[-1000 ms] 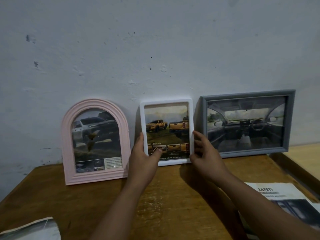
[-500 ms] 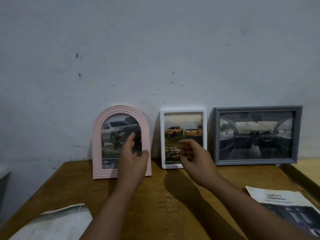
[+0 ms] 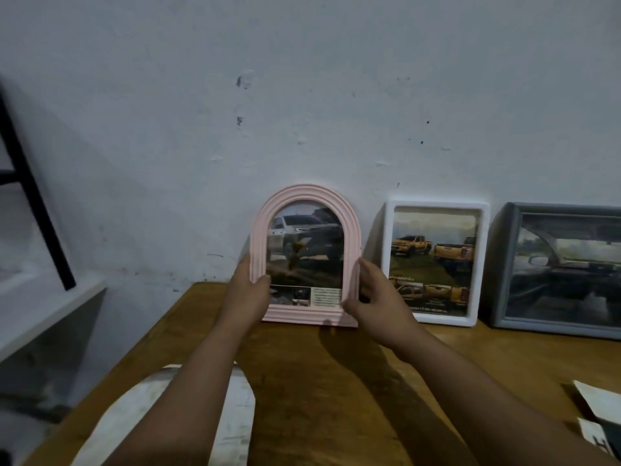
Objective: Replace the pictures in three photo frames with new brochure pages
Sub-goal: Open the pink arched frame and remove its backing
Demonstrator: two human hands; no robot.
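Home — scuffed wall point(image 3: 302, 95), wooden table point(image 3: 336, 381)

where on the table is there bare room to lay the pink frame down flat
Bare wood lies in the middle of the table, between the two forearms, in front of the pink frame. The back edge is crowded: white frame, grey frame. Papers take the near left and near right.

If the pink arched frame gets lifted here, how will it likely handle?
The pink arched frame probably stays stiff: its moulded rim looks solid. Likely light, since the left hand and right hand take it by fingertips. It stands on a narrow base against the wall, so it may tip.
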